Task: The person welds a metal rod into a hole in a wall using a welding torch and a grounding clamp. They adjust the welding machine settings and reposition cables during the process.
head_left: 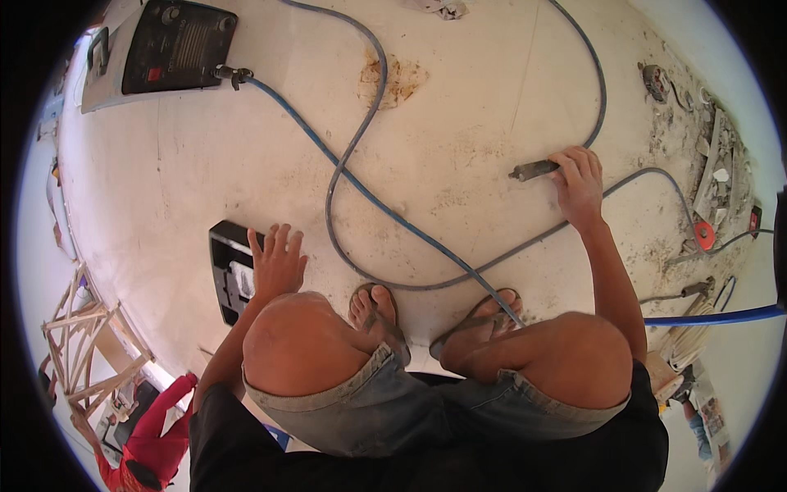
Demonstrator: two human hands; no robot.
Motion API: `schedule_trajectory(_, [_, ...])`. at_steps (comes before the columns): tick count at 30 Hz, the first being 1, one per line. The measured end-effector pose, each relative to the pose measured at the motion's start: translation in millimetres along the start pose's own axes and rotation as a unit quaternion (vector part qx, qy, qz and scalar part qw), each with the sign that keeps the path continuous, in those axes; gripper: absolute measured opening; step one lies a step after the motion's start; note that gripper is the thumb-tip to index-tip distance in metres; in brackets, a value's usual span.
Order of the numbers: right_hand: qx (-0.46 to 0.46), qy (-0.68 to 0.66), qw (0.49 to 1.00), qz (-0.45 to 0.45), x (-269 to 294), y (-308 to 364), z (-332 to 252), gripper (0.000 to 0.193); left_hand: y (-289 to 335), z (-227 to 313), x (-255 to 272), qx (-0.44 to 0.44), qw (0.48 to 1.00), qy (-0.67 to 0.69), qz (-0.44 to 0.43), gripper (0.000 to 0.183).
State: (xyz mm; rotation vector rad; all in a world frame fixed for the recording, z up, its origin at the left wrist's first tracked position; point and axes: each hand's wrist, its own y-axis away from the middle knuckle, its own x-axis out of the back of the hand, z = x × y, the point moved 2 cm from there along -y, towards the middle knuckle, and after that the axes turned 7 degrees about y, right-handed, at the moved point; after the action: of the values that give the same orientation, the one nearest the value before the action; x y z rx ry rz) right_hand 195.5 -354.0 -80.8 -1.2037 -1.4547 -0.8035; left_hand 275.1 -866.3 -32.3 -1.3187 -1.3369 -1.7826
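A pale, scuffed floor (459, 74) is filling most of the view, its edges bending toward the dark rim. A rusty brown stain (403, 80) is marking it at 12 o'clock, and grey grime is speckling it toward 2 o'clock, where loose debris (715, 168) is lying along the foot of a white wall (766, 148). Between 10 and 11 o'clock, a boxy machine (180, 49) is showing its black panel. From its connection, a blue cable (407, 224) is running down toward the feet at 6 o'clock, crossing a looping grey cable (331, 205). A red disc (704, 236) is lying at 3 o'clock. Between 8 and 9 o'clock, a wooden frame (78, 321) is standing, and at 8 o'clock a co-worker in red (156, 451) is showing near the rim.

At 2 o'clock, the right hand (580, 182) is holding a dark cylindrical connector (534, 170), its fingers curling closely around the rear part, while the bare tip is pointing toward 9 o'clock just above the floor or on it; which, I cannot tell. A second cable (605, 82) is curving down from 1 o'clock to this hand's knuckles.

At 9 o'clock, the left hand (279, 258) is hanging with its fingers loosely spread and nothing in its grasp. It is overlapping the right edge of a black hollow shell (221, 254); whether it is touching, I cannot tell.
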Motion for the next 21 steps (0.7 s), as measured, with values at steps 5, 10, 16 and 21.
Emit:
schedule_trajectory(5, [-0.228, -0.328, 0.884, 0.244, 26, -48, -67, 0.022, -90, 28, 28, 0.132, 0.940, 0.280, 0.140, 0.059])
schedule_trajectory(10, [-0.335, -0.680, 0.518, 0.396, 109, -87, -71, 0.029, -121, 36, 13, 0.113, 0.952, 0.268, 0.097, 0.027])
schedule_trajectory(16, [-0.250, -0.941, 0.200, 0.105, 55, -30, 2, 0.019, -27, 4, 72, 0.248, 0.697, 0.587, 0.328, 0.021])
schedule_trajectory(21, [-0.360, -0.758, 0.489, -0.238, 29, -12, -176, 0.023, 44, -23, 23, 0.269, 0.671, 0.645, 0.248, 0.019])
